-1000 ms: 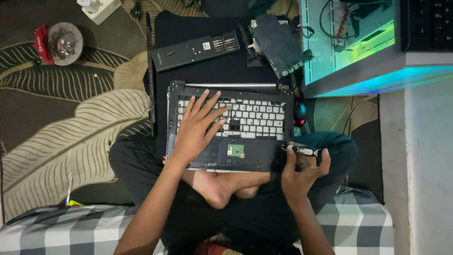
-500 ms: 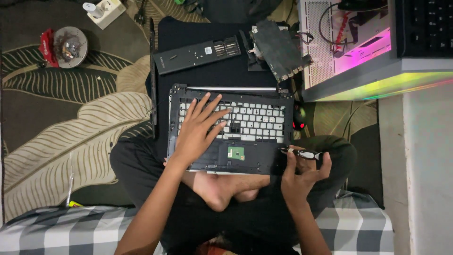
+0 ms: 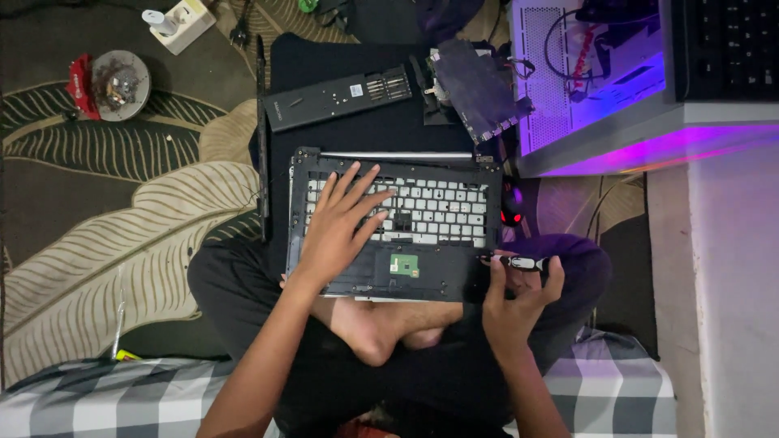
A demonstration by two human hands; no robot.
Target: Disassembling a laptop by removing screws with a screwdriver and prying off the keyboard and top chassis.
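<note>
A person sits cross-legged on the floor with a stripped laptop base [image 3: 393, 223] across the lap, keyboard [image 3: 422, 212] facing up inside its black frame. The left hand [image 3: 337, 231] lies flat and spread on the left part of the keyboard and palm rest, fingers splayed wide, gripping nothing, simply pressing the base down. The right hand [image 3: 515, 304] is at the base's lower right corner, fingers curled up around a small tool [image 3: 519, 263] with a pale, shiny shaft (a driver or a pen-like pick, too small to tell), its tip pointing at the frame's right edge.

The step in hand looks like work on the disassembled base at that corner, steadying with one hand and bringing the tool in with the other. The next move, as I judge it, calls for seating the tip exactly on its target while the left hand keeps the base from sliding on the knees.

Beyond the base lie a long black battery [image 3: 337, 97] and a dark circuit board [image 3: 479, 89]. A lit computer case [image 3: 592, 81] glows purple to the right, a power strip [image 3: 182, 23] sits far left, and a round dish [image 3: 120, 83] of small parts rests on the leaf-patterned rug [image 3: 105, 211].
</note>
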